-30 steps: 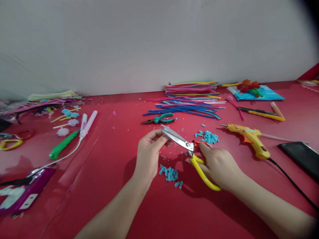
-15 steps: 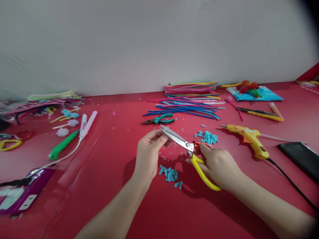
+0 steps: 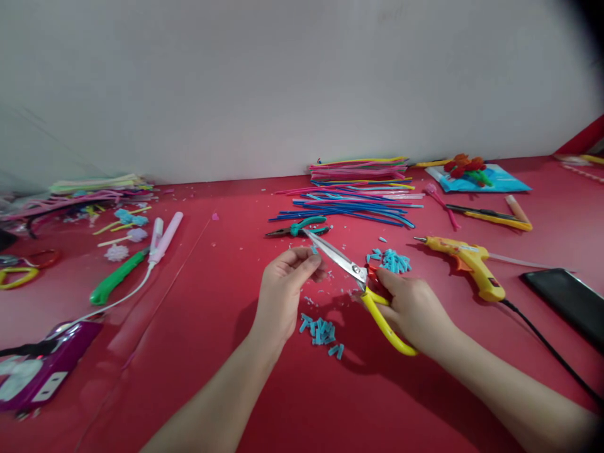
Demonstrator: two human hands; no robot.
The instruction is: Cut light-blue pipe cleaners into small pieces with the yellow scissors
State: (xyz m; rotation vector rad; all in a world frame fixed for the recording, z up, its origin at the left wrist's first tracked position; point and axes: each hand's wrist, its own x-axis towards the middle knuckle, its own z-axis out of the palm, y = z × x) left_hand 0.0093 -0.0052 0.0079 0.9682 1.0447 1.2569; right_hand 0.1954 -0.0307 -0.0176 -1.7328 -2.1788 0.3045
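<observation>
Between thumb and fingertips my left hand point(image 3: 287, 280) pinches a small light-blue pipe cleaner piece point(image 3: 314, 250); only its tip shows. My right hand point(image 3: 415, 308) grips scissors point(image 3: 337, 257) by their yellow and red handles. The blades point up and to the left, just above the left fingertips, and look nearly closed. Below the hands lies a loose group of short blue pieces point(image 3: 321, 331). A second pile of blue pieces with pointed ends point(image 3: 395, 261) sits beyond my right hand. Tiny clippings are scattered between the two piles.
Teal-handled pliers point(image 3: 297, 229) lie behind the hands, in front of blue and pink pipe cleaners point(image 3: 353, 207). On the right are a yellow glue gun point(image 3: 465, 261) and a black phone point(image 3: 564, 299). A green-handled cutter point(image 3: 117, 277), pink hair straightener point(image 3: 167, 239) and purple power strip point(image 3: 59, 365) are left.
The scissor blades have shifted slightly up off the left fingertips, and the blue piece's tip now shows in my left hand. The view has moved a little.
</observation>
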